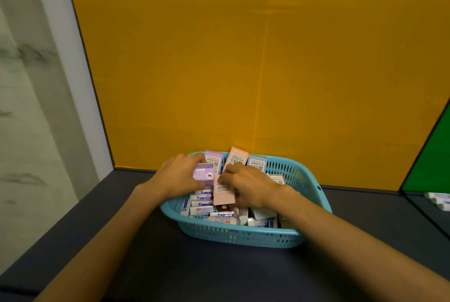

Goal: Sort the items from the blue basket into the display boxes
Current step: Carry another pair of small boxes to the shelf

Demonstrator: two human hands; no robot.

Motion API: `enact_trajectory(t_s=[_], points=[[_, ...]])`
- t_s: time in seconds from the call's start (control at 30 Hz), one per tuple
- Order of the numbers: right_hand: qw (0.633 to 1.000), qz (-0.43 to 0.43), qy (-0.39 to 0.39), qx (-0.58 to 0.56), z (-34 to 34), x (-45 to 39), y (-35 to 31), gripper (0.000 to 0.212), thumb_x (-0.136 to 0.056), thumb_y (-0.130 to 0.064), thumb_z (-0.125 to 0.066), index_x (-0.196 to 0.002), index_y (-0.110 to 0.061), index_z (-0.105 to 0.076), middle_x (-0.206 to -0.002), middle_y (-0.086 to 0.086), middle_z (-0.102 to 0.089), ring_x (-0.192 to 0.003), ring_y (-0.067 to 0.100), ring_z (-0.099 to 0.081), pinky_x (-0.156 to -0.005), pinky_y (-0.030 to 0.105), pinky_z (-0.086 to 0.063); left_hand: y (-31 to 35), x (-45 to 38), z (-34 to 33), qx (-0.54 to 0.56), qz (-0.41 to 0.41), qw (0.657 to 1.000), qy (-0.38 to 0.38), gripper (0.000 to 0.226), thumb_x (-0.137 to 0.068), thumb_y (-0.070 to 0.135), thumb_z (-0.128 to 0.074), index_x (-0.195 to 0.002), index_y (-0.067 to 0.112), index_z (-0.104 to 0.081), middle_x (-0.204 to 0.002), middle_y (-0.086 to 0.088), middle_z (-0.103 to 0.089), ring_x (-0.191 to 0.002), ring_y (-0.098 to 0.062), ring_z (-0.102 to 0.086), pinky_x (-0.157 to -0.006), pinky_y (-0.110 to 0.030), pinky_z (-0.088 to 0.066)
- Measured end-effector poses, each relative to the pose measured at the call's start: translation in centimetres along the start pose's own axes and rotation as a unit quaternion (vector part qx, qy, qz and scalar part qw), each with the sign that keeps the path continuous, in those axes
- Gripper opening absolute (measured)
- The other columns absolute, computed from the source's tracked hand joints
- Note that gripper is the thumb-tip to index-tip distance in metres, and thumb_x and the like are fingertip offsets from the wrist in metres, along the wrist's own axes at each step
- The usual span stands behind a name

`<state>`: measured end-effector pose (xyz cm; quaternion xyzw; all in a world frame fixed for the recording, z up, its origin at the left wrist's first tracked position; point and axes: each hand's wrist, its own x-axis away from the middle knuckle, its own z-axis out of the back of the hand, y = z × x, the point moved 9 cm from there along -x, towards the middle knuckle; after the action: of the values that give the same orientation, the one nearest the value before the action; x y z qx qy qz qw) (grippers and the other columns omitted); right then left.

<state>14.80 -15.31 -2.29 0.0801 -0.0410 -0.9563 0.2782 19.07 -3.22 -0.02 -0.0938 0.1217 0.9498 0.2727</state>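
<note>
A single wide-angle view looks from the person's head, forward and steeply down along both forearms. The blue basket (243,231) sits close, low in the centre, on the dark desk (219,272); the yellow wall (243,58) fills the upper frame, edges bowed.

No print can be read: the QR-code labels on the upright cartons (237,158) in the blue basket (243,234) are blurred.
</note>
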Motion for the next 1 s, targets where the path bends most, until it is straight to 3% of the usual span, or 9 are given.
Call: enact_trajectory(t_s=[0.1,0.23,0.4,0.53,0.63,0.73,0.8,0.9,1.0], points=[[0.999,-0.007,-0.006,0.035,-0.1,-0.2,-0.1,0.064,-0.078,-0.051,-0.077,-0.128,-0.019,-0.052,-0.121,0.003,-0.055,-0.109,0.024,-0.051,-0.087,0.039,-0.046,-0.8,0.2,1.3,0.060,0.023,0.997,0.046,0.037,-0.074,0.052,-0.078,-0.099,0.035,-0.056,-0.085,0.015,-0.065,-0.074,-0.006,-0.060,-0.054,-0.028,-0.040],[0.999,-0.014,0.003,0.049,0.0,-0.2,-0.2,0.057,-0.080,-0.048,-0.076,-0.123,-0.019,-0.054,-0.115,0.003,-0.058,-0.103,0.023,-0.055,-0.088,0.040,-0.049,-2.1,0.5,1.5,0.219,0.074,0.970,0.068,0.038,-0.073,0.038,-0.085,-0.102,0.027,-0.063,-0.088,0.012,-0.073,-0.077,-0.004,-0.068,-0.068,-0.036,-0.056],[0.996,-0.064,0.056,-0.030,2.2,0.2,0.8,0.028,-0.079,-0.029,-0.066,-0.104,-0.020,-0.059,-0.096,0.001,-0.066,-0.085,0.022,-0.062,-0.065,0.028,-0.038,-2.7,1.4,1.1,0.473,0.134,0.868,0.076,0.032,-0.079,0.013,-0.082,-0.107,0.016,-0.066,-0.095,0.001,-0.077,-0.087,-0.015,-0.074,-0.087,-0.041,-0.057],[0.975,-0.141,0.088,-0.146,3.0,0.9,2.7,0.035,-0.074,-0.033,-0.075,-0.105,-0.020,-0.064,-0.095,-0.001,-0.069,-0.084,0.018,-0.064,-0.062,0.030,-0.046,-2.6,1.9,1.6,0.543,0.142,0.821,0.102,0.029,-0.081,0.006,-0.078,-0.104,0.018,-0.066,-0.097,-0.002,-0.076,-0.085,-0.013,-0.073,-0.084,-0.033,-0.057],[0.922,-0.192,0.119,-0.314,3.0,2.2,4.1,0.045,-0.068,-0.030,-0.085,-0.106,-0.021,-0.064,-0.096,-0.005,-0.070,-0.083,0.011,-0.067,-0.067,0.036,-0.058,-2.3,2.1,1.8,0.561,0.138,0.810,0.097,0.026,-0.082,0.006,-0.077,-0.105,0.010,-0.066,-0.098,-0.009,-0.074,-0.085,-0.016,-0.074,-0.079,-0.033,-0.059],[0.826,-0.235,0.152,-0.489,3.4,4.0,4.6,0.041,-0.073,-0.006,-0.083,-0.107,-0.014,-0.061,-0.102,0.003,-0.070,-0.083,0.009,-0.071,-0.065,0.026,-0.059,-1.3,2.1,1.7,0.573,0.125,0.806,0.078,0.026,-0.082,0.010,-0.078,-0.106,0.010,-0.067,-0.099,-0.007,-0.076,-0.090,-0.020,-0.074,-0.085,-0.039,-0.059],[0.782,-0.251,0.182,-0.541,4.2,5.3,4.7,0.036,-0.078,-0.001,-0.080,-0.107,-0.012,-0.062,-0.103,0.005,-0.070,-0.082,0.006,-0.070,-0.069,0.022,-0.057,-0.2,2.1,1.7,0.576,0.109,0.808,0.061,0.025,-0.083,0.013,-0.077,-0.107,0.012,-0.068,-0.099,-0.003,-0.076,-0.091,-0.018,-0.074,-0.085,-0.037,-0.058],[0.726,-0.255,0.220,-0.599,5.2,7.6,4.6,0.029,-0.083,-0.002,-0.075,-0.109,-0.008,-0.064,-0.103,0.007,-0.072,-0.093,0.018,-0.072,-0.076,0.025,-0.058,2.4,2.0,1.9,0.571,0.069,0.818,0.019,0.026,-0.085,0.017,-0.075,-0.110,0.016,-0.068,-0.101,0.001,-0.076,-0.091,-0.016,-0.074,-0.081,-0.031,-0.058],[0.704,-0.263,0.246,-0.612,6.0,10.3,4.5,0.029,-0.084,-0.003,-0.074,-0.112,-0.005,-0.064,-0.105,0.009,-0.073,-0.095,0.021,-0.073,-0.080,0.031,-0.060,5.0,1.7,2.3,0.565,0.031,0.825,-0.008,0.027,-0.087,0.019,-0.074,-0.113,0.018,-0.067,-0.104,0.001,-0.076,-0.091,-0.013,-0.073,-0.074,-0.023,-0.059]])
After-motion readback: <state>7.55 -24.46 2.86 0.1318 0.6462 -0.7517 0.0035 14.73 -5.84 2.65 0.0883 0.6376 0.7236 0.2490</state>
